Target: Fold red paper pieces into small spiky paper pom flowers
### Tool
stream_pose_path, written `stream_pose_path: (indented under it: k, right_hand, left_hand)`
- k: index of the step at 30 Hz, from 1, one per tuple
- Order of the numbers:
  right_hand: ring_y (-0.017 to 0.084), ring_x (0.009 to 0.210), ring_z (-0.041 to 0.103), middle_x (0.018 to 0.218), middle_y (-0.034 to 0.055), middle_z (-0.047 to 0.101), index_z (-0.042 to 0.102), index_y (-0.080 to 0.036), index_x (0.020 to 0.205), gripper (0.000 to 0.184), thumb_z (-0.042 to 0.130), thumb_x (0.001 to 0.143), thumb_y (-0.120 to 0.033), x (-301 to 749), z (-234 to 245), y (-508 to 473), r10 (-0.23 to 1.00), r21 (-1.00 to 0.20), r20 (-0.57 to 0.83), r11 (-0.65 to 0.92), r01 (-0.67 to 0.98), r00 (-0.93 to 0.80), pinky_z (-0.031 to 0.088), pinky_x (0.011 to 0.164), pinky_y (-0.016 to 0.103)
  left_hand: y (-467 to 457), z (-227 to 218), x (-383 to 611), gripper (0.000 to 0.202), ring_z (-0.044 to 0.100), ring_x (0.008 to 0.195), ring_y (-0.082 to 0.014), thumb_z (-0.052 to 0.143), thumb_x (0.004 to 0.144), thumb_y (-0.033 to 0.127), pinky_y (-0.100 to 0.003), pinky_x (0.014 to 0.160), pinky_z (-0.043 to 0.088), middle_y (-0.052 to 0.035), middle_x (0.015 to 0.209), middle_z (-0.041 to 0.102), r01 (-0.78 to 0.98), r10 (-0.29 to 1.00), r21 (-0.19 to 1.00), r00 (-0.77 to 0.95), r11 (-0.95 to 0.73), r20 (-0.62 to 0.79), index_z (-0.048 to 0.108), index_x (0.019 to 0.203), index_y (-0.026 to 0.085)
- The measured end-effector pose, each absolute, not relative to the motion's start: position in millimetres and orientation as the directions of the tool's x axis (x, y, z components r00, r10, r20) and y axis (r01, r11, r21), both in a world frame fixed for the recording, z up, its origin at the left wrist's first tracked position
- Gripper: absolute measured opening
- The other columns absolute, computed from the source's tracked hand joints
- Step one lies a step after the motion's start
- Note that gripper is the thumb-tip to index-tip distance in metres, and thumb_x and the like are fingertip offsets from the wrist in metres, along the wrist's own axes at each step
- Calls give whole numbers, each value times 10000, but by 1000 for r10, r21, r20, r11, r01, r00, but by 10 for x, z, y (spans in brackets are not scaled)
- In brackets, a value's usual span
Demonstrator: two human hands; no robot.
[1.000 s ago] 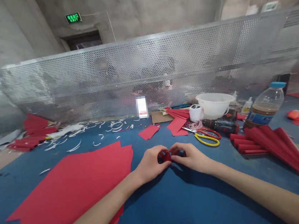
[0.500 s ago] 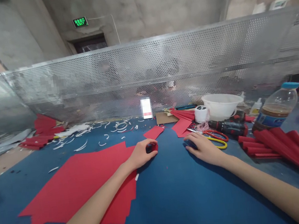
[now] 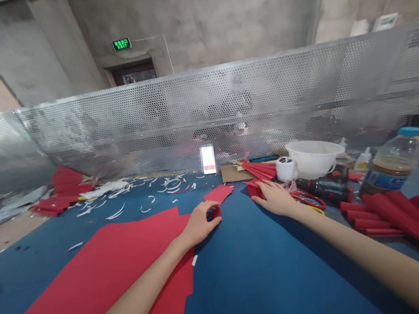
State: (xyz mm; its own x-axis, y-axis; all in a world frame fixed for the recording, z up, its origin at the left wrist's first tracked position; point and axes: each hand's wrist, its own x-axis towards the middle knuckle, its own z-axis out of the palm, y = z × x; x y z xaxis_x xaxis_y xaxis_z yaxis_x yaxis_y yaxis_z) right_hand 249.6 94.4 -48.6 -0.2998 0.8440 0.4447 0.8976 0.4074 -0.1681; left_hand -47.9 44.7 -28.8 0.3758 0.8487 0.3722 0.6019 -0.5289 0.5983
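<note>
The left hand (image 3: 201, 223) pinched a small red piece (image 3: 216, 212); the right hand (image 3: 276, 198) lay open on red paper (image 3: 253, 190). A loose pinch could have dropped the piece.

Hands: joined at desk (image 3: 245, 269) centre a second ago, now parted. Left hand (image 3: 199, 223): shifted left, small red piece (image 3: 216, 211) pinched in its grip. Right hand (image 3: 277, 198): advanced onto folded red paper (image 3: 253, 189) beside scissors (image 3: 309, 199).
</note>
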Motion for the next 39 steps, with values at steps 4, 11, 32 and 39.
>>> stream_pose_path:
  k: [4, 11, 32, 39]
  right_hand:
    - [331, 1229, 495, 1230, 179, 631, 632, -153, 1119, 310, 546, 896, -351, 2404, -531, 909, 835, -254, 473, 434, 864, -281, 316, 1038, 469]
    - [262, 943, 631, 1010, 110, 708, 675, -173, 994, 276, 460, 934, -337, 2334, -220, 811, 839, -522, 503, 487, 701, -209, 455, 845, 378]
    - [190, 798, 629, 896, 41, 704, 687, -155, 918, 240, 650, 844, -380, 2199, -320, 92, 901, -896, 195, 324, 304, -387, 467, 669, 258]
    - [166, 727, 615, 848, 23, 688, 649, -163, 913, 222, 604, 886, -379, 2226, -318, 20, 878, -894, 179, 334, 300, -444, 467, 617, 243]
  left_hand:
    - [467, -300, -487, 348, 639, 997, -207, 643, 802, 193, -313, 837, 508, -49, 1123, 689, 582, 856, 629, 382, -516, 349, 644, 1148, 230]
    - [480, -324, -496, 329, 627, 1019, -229, 683, 784, 226, -348, 883, 497, -60, 1099, 685, 589, 869, 639, 337, -496, 363, 663, 1112, 222]
    - [493, -372, -495, 367, 635, 985, -252, 754, 734, 320, -362, 853, 495, -50, 1048, 703, 675, 863, 558, 260, -483, 433, 662, 1078, 229]
    - [348, -212, -398, 286, 543, 1121, -269, 647, 838, 349, -418, 993, 416, -82, 1136, 640, 694, 826, 514, 212, -504, 523, 652, 1087, 209]
